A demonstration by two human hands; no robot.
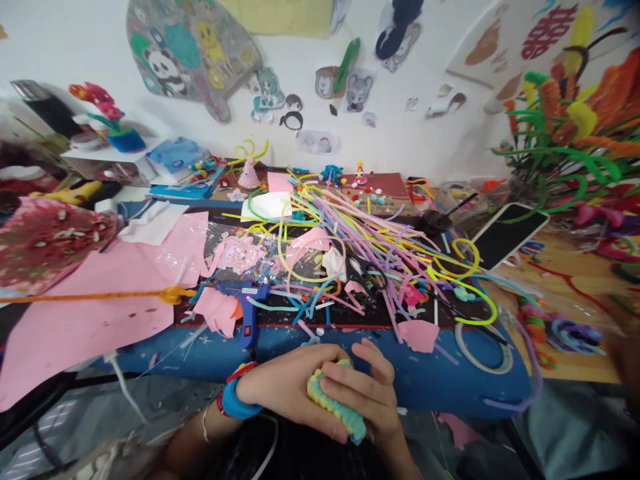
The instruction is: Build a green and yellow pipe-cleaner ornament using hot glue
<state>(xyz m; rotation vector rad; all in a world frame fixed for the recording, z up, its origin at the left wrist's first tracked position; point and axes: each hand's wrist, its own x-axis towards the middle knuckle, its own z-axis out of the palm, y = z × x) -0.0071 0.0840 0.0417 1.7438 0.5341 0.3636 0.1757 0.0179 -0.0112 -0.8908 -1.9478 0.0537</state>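
Just over the table's front edge, a fuzzy yellow and teal piece (345,412), seemingly of coiled pipe cleaners, is held between both hands. My left hand (293,387), with a blue band at the wrist, is closed around its left side. On the right, the fingers of my right hand (367,393) bend over its top and press on it. Part of the piece is hidden under the fingers. A blue glue gun (249,310) lies on the table beyond my left hand. Behind it, loose pipe cleaners (360,227) in yellow, pink and purple are heaped up.
Pink paper sheets (95,320) cover the table's left side. Black-handled scissors (367,272) lie among the pipe cleaners. A tape ring (484,347) rests near the right front edge, and a phone (510,235) lies behind it. Pipe-cleaner flowers (575,133) stand at the far right.
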